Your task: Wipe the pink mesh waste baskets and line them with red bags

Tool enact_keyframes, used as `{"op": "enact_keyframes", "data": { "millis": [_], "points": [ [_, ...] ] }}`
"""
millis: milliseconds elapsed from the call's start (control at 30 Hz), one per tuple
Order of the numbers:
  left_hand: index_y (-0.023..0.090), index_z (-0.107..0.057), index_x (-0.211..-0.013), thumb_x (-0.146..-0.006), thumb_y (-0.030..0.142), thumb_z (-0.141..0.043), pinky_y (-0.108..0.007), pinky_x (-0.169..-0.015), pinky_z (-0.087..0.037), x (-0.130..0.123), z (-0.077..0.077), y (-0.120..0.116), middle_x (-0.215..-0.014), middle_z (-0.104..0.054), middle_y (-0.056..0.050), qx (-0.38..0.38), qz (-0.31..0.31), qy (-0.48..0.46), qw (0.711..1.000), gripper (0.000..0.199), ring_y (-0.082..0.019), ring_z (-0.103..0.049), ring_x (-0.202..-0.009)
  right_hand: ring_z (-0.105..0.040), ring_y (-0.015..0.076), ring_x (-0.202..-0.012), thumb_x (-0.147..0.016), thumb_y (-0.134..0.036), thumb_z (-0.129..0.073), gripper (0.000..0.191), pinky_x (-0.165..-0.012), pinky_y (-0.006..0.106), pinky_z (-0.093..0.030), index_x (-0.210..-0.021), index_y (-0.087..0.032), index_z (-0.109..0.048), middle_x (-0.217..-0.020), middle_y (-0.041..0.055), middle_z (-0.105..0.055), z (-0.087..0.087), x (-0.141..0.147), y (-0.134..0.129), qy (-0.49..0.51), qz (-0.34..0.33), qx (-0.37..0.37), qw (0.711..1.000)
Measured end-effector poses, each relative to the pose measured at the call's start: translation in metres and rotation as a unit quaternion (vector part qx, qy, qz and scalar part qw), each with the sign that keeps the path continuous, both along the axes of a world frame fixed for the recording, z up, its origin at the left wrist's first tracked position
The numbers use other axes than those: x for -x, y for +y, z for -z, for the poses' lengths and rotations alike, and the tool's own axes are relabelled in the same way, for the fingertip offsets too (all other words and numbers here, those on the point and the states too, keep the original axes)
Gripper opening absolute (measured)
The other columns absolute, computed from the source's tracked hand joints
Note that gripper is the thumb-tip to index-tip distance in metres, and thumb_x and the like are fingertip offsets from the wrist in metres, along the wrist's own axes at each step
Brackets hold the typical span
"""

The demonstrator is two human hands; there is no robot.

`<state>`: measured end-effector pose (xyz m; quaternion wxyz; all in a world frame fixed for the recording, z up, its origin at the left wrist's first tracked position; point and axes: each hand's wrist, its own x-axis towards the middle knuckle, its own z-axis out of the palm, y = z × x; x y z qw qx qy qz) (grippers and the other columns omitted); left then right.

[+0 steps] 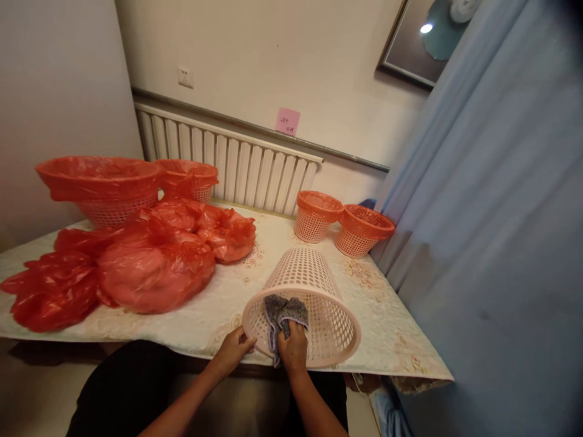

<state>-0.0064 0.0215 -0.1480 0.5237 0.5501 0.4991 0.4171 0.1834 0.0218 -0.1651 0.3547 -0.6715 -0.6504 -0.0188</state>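
L hand (235, 348) pinching pink basket (302, 274) rim; R hand (294, 349) gripping gray cloth (294, 311) inside; basket on its side.

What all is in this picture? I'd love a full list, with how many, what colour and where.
pink mesh basket: 1, pale pink, on its side, front centre
cloth: 1, grey, inside its mouth
left lined baskets: 2, red linings, back left
right lined baskets: 2, pink, red linings, back right
plastic bags: several, red, left, exact count unclear
tablecloth: 1, pale floral, under these
radiator: 1, cream, behind
note: 1, pink, wall
socket: 1, white, wall
frame: 1, dark, upper right
curtain: 1, blue, right
left hand: 1, on basket rim
right hand: 1, holding cloth
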Motion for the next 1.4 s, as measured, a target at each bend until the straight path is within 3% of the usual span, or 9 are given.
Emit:
{"op": "enact_keyframes", "data": {
  "millis": [367,700,1400],
  "points": [
    [0.013,-0.061,-0.085,-0.065,0.048,-0.065,-0.030,-0.064,-0.049,0.002,0.009,0.004,-0.074,-0.059,-0.001,0.006,0.013,-0.017,1.000,0.041,-0.018,-0.056,-0.069,-0.061,0.0260,-0.095,-0.077,-0.013,-0.049,0.030,-0.087,0.035,-0.047,-0.101,-0.015,-0.066,-0.097,0.0135,-0.066,0.003,-0.001,0.001,-0.006,0.005,0.003,1.000],
    [0.014,-0.063,-0.089,-0.064,0.049,-0.067,-0.030,-0.067,-0.051,0.002,0.008,0.002,-0.079,-0.063,-0.002,0.015,0.016,-0.035,0.999,0.044,-0.019,-0.059,-0.073,-0.061,0.0246,-0.094,-0.076,-0.013,-0.050,0.030,-0.087,0.034,-0.047,-0.101,-0.015,-0.066,-0.096,0.0123,-0.066,0.005,0.000,0.002,-0.009,0.009,-0.003,1.000],
    [0.014,-0.063,-0.086,-0.065,0.043,-0.068,-0.031,-0.064,-0.050,0.002,0.011,0.004,-0.075,-0.062,-0.001,0.013,0.013,-0.039,0.999,0.037,-0.018,-0.057,-0.069,-0.061,0.0246,-0.095,-0.076,-0.013,-0.051,0.029,-0.086,0.035,-0.047,-0.100,-0.015,-0.066,-0.096,0.0128,-0.066,0.006,-0.001,0.002,-0.010,0.006,-0.012,1.000]
  ]
}}
